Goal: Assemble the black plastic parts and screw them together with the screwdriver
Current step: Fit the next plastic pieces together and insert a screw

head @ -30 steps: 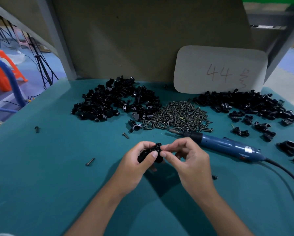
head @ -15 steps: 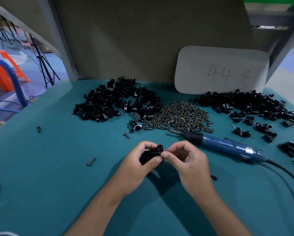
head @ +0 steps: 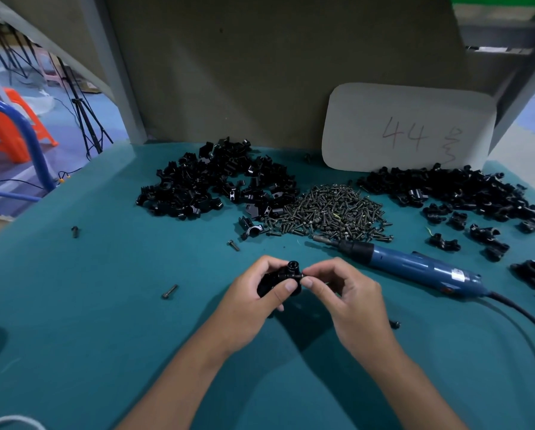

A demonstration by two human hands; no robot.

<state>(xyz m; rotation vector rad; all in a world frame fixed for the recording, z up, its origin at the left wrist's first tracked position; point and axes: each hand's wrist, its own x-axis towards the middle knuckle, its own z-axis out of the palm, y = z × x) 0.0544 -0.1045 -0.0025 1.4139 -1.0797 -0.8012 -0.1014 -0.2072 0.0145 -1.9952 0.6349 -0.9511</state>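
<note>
My left hand (head: pixel 254 299) grips a black plastic part assembly (head: pixel 283 274) above the teal table, thumb across its front. My right hand (head: pixel 347 296) pinches the assembly's right end with thumb and forefinger; a screw there is too small to make out. The blue electric screwdriver (head: pixel 415 266) lies on the table just right of my hands, tip pointing left toward the screw pile (head: pixel 331 212). A heap of loose black parts (head: pixel 210 184) sits at the back left, another heap of black parts (head: pixel 464 193) at the back right.
Stray screws lie on the table: one (head: pixel 169 291) left of my hands, one (head: pixel 233 245) ahead, one (head: pixel 75 231) far left, one (head: pixel 395 324) by my right wrist. The screwdriver's black cord (head: pixel 526 321) runs off right. A grey card (head: pixel 409 128) marked 44 leans on the back wall.
My hands stay together on the assembly; the fingers have shifted slightly around its right end. The screwdriver has not moved.
</note>
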